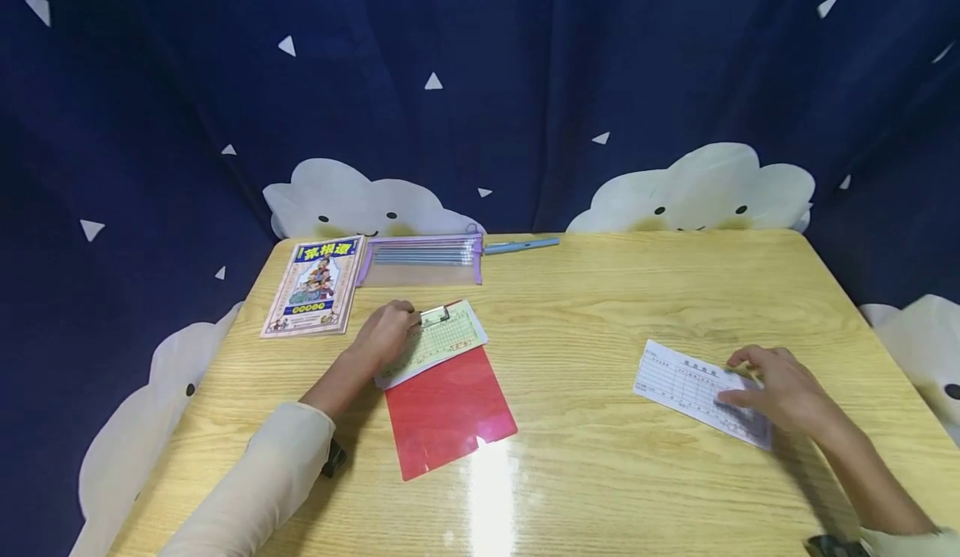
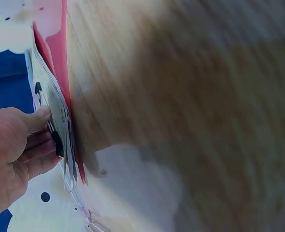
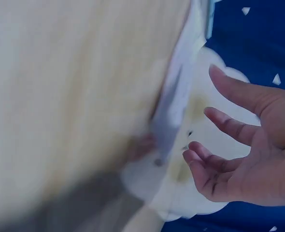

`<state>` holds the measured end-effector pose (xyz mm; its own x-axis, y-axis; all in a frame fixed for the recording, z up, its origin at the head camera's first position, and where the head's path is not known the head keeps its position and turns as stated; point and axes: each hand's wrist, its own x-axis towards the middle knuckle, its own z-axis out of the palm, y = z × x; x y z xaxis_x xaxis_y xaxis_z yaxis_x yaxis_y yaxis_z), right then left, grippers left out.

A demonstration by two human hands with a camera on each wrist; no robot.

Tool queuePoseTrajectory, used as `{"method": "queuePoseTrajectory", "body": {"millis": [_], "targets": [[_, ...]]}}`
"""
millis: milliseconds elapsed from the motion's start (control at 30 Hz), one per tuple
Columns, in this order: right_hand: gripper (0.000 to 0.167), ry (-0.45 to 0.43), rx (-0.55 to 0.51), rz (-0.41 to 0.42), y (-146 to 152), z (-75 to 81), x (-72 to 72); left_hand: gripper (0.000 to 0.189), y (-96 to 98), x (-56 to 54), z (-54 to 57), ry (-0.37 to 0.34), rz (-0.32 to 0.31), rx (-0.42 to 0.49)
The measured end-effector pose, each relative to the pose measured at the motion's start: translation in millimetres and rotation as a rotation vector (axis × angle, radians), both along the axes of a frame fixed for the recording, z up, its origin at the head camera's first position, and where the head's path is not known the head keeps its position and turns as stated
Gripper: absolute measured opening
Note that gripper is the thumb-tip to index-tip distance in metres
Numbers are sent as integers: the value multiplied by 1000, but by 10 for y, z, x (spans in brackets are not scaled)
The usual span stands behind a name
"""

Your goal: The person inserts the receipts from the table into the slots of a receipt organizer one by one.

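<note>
A red clipboard lies left of the table's middle with a stack of pale green and white printed forms across its top. My left hand is at the metal clip. In the left wrist view, the thumb and fingers pinch that clip, which has black ends. On the right, a white printed form lies slanted on the table. My right hand hovers over the form's right end, fingers spread and loosely bent. The right wrist view shows nothing between those fingers.
A booklet with a cartoon cover lies at the back left. Beside it is a clear pencil case with purple edges, and a blue pen lies to its right. A dark blue curtain hangs behind the wooden table.
</note>
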<state>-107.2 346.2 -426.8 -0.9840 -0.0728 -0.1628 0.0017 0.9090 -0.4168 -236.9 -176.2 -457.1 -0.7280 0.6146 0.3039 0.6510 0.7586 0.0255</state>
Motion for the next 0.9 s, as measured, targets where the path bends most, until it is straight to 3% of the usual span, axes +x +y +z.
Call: {"method": "queuePoseTrajectory", "body": {"millis": [267,567,900], "targets": [[60,-30,12,-22,97,-149,83,8,-4,5,11,5,-10,15],[47,-45,13,-7,16,-109,41,9,-2,-7,-10,8,-4,11],[39,34,11,-53,7,-77,25,9,8,-3,12,-2,7,-20]]}}
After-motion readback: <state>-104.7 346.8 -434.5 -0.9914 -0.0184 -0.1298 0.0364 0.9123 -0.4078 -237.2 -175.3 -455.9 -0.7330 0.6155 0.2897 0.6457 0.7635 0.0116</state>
